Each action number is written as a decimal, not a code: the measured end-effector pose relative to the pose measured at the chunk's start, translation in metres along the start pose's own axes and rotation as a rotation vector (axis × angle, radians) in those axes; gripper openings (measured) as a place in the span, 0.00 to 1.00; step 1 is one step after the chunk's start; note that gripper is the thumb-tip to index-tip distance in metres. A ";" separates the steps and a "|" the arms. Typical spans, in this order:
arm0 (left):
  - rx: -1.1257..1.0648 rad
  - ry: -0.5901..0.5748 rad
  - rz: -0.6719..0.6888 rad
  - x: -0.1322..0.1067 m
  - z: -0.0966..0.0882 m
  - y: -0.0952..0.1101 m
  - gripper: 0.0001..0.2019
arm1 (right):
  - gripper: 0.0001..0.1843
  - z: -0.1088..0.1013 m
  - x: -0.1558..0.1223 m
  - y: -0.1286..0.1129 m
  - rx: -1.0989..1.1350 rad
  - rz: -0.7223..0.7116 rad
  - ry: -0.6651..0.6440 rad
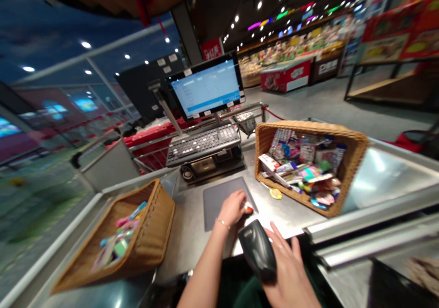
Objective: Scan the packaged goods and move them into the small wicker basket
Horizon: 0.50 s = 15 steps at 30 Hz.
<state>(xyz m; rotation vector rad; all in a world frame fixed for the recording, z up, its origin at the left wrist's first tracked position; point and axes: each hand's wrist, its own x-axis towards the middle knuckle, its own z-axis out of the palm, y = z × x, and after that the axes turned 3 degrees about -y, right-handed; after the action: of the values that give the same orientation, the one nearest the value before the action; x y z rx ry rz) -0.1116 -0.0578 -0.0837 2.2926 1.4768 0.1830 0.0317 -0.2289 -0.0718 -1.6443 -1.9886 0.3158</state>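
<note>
My left hand (233, 207), with a thin bracelet at the wrist, is closed on a small white and orange-red item (248, 209), whose kind is too blurred to make out. It is over the right edge of a grey mat (212, 203) on the metal counter. Close by, my right hand (288, 267) holds a black barcode scanner (258, 248), some fingers stretched out beside it. The scanner's head points up toward the small item. A wicker basket (353, 171) of mixed small packets is to the right; another wicker basket (164, 216) with a few colourful items is at left.
Behind the mat are a keyboard (206, 142) and a lit monitor (207, 86). A small yellow item (275, 193) lies before the right basket. Metal rails (377, 219) edge the counter. Beyond are a cart (245, 120) and a red freezer (286, 77).
</note>
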 end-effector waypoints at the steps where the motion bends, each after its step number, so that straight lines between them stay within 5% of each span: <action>1: 0.012 0.004 -0.019 0.001 0.002 0.004 0.13 | 0.28 0.000 0.000 -0.002 0.004 0.009 0.010; 8: 0.081 0.159 -0.237 -0.015 0.050 0.022 0.09 | 0.28 -0.004 -0.001 -0.005 0.024 0.016 -0.017; 15: -0.086 0.382 -0.287 -0.026 0.085 0.020 0.09 | 0.31 -0.006 -0.005 -0.006 0.044 0.031 -0.072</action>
<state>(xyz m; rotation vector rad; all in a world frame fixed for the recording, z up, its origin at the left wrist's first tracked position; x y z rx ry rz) -0.0786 -0.1109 -0.1497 2.0247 1.9222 0.6139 0.0298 -0.2357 -0.0652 -1.6597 -1.9959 0.4329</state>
